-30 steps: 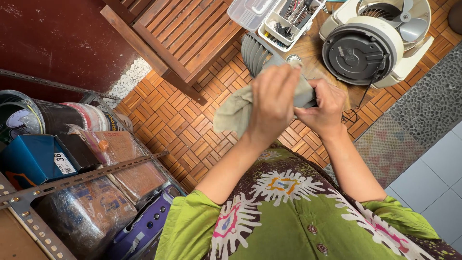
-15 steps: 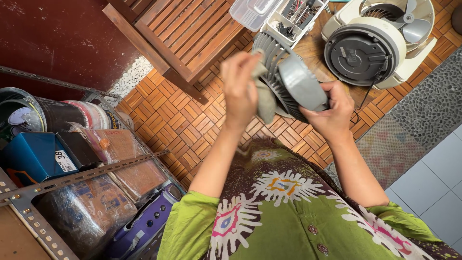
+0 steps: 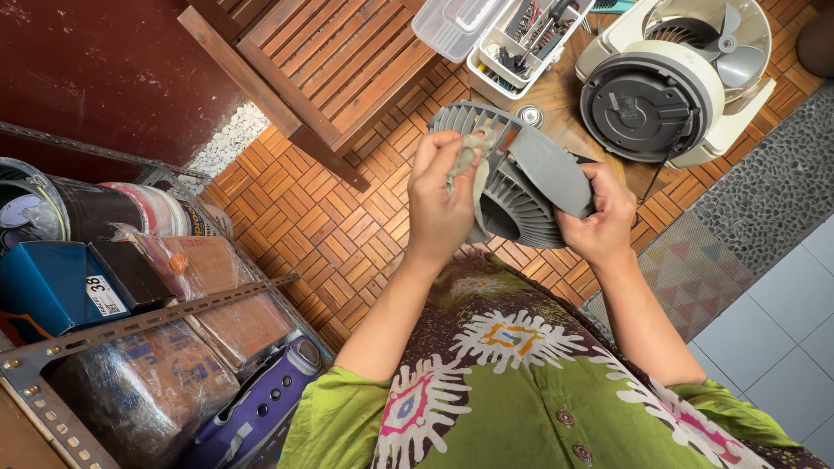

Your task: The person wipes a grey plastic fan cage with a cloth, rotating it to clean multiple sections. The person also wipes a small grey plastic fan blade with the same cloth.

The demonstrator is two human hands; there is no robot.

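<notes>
Looking down from my head camera, my right hand [image 3: 599, 217] grips the grey fan grille [image 3: 521, 187] by its rim and solid centre disc, holding it tilted in front of me above the wooden floor tiles [image 3: 330, 226]. My left hand [image 3: 439, 200] is closed around a grey-green cloth [image 3: 473, 165], pressing it against the grille's ribs near the upper edge. I judge this as the wiping step, partway through. The next stroke calls for a steady right-hand hold while the cloth follows the slats. The opened fan body [image 3: 669, 91] and a clear tool box [image 3: 512, 35] sit beyond.
</notes>
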